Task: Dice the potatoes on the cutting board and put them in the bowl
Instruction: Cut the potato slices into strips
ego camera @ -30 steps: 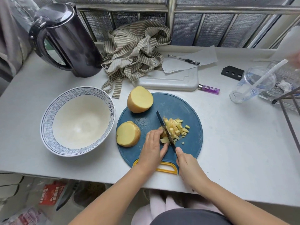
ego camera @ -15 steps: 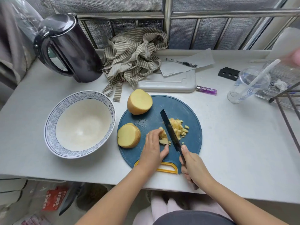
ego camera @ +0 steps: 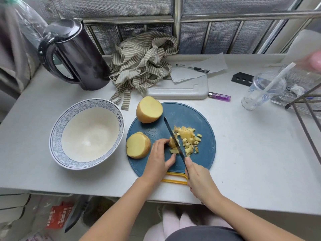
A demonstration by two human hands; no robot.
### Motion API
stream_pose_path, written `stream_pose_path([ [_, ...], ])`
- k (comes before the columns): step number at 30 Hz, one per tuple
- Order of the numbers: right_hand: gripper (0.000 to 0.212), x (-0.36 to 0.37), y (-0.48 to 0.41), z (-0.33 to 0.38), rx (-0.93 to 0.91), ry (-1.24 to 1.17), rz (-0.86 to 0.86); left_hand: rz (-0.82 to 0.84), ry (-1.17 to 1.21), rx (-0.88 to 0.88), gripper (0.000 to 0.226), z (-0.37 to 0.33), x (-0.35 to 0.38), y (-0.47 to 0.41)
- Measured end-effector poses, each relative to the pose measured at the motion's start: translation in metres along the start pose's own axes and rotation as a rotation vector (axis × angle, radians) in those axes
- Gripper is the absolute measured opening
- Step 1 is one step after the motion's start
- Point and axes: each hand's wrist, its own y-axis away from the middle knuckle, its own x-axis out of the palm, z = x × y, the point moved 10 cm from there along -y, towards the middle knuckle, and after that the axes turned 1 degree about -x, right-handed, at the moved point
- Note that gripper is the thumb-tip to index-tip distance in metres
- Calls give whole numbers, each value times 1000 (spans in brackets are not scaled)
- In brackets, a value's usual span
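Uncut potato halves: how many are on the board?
2: far potato half at the board's back-left edge; near potato half at its left edge, beside the left hand.

A pale grey tabletop (ego camera: 257, 162) spreads under and around the left hand (ego camera: 159, 160) and the right hand (ego camera: 199, 179). Far beyond both hands, along the table's back edge, runs a metal frame (ego camera: 177, 23) filled with grey, textured panels (ego camera: 192, 39). Well to the right of the right hand stands a dark metal rack (ego camera: 306, 109). Below the left hand, under the table's near edge, red packaging (ego camera: 58, 215) lies in dim clutter. The light is soft and even.
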Motion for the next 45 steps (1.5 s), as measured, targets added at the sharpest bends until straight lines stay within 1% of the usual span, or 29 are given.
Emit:
stream_pose_path([
  [5, 57, 0, 0, 8, -36, 113, -21, 2, -35, 15, 39, 0, 5, 0],
  [8, 58, 2, -1, 6, -28, 95, -18, -21, -44, 28, 37, 0, 3, 0],
  [10, 64, 3, -3, 1, -1, 52, -10, -37, -41, 33, 33, 1, 1, -1],
  [15, 63, 6, -7, -4, 55, -2, 20, -57, -22, 36, 27, 3, -2, -4],
  [17, 61, 6, -7, -4, 60, -2, 27, -58, -13, 39, 27, 3, -3, -4],
  [24, 68, 7, -7, -3, 46, 63, -8, -53, -7, 53, 27, 5, -1, -5],
  [28, 62, 10, -7, -1, 49, 78, -1, -54, -3, 60, 27, 5, 0, -4],
  [38, 59, 14, -15, -8, 75, 141, -19, -61, 6, 67, 25, 6, 1, -4],
  [41, 56, 12, -15, -11, 97, 67, -33, -64, 2, 72, 26, 5, 1, -4],
  [45, 55, 11, -8, -26, 230, -240, 0, -62, -7, 85, 26, 1, -1, -2],
])
